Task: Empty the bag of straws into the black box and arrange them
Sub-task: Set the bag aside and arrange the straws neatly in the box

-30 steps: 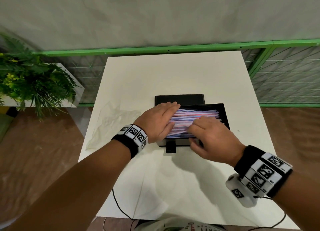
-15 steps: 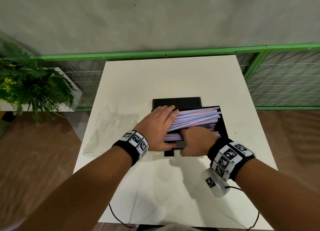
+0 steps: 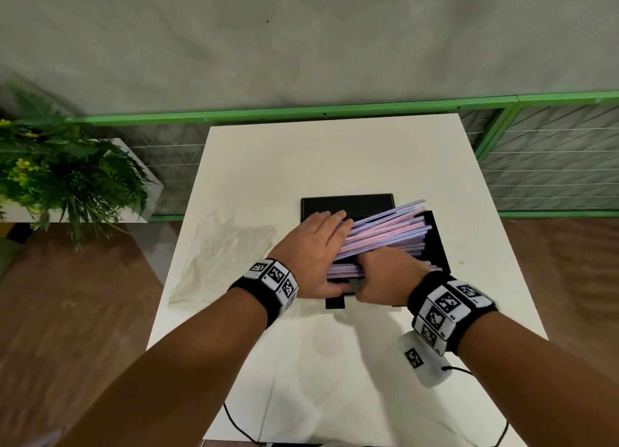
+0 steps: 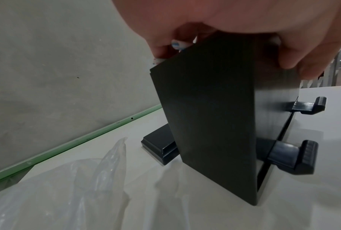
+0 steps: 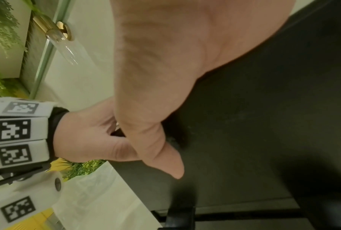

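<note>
From the head camera, your left hand (image 3: 310, 252) lies flat with fingers straight and together against the near ends of the straws (image 3: 385, 235), which fan out toward 2 o'clock from inside the black box (image 3: 437, 245) at the middle of the white bench (image 3: 335, 158). Your right hand (image 3: 385, 276) grips the box's near wall, fingers curled over the rim among the straws. The emptied clear bag (image 3: 221, 255) lies at 9 o'clock of the box, and the box's lid (image 3: 345, 204) lies at 12 o'clock, touching it.

From the left wrist, your fingers (image 4: 165, 45) press striped straw ends (image 4: 177, 44) at the top edge of the box wall (image 4: 209, 112), thumb down the adjacent face; the bag (image 4: 71, 186) is crumpled at 7 o'clock.

From the right wrist, your thumb (image 5: 156, 116) rests on the box's dark outer face (image 5: 264, 124); the other fingers are hidden, so you cannot tell their spread here.
</note>
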A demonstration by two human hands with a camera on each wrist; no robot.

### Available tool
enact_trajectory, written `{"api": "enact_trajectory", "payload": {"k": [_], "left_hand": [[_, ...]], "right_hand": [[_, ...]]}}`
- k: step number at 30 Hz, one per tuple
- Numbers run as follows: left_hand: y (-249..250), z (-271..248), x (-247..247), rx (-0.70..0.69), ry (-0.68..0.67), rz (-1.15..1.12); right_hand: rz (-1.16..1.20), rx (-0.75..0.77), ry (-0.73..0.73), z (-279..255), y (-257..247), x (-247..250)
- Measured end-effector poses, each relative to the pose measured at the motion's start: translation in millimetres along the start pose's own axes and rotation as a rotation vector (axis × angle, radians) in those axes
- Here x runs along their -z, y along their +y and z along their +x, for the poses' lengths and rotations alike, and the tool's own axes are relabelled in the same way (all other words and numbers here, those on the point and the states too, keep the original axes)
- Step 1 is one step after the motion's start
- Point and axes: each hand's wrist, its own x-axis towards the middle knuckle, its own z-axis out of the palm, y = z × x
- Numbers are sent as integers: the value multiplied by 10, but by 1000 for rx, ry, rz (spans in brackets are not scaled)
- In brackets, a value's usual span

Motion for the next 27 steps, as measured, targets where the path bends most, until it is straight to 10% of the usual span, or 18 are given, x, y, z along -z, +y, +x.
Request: {"api": "enact_trajectory", "payload": {"k": [7,16,23,27], "left_hand": [[-2,-51,19,-1,37,-20],[-18,-60,25,0,36,-50],[-14,-63,15,8,52,-46],[-13,-71,-8,8,63,-52]], "right_hand": [[-76,25,151,-32,-32,-69],[-7,-79,-111,37,-79,18],[-138,46,196,1,-14,-81],[-64,72,99,-7,-6,-58]]}}
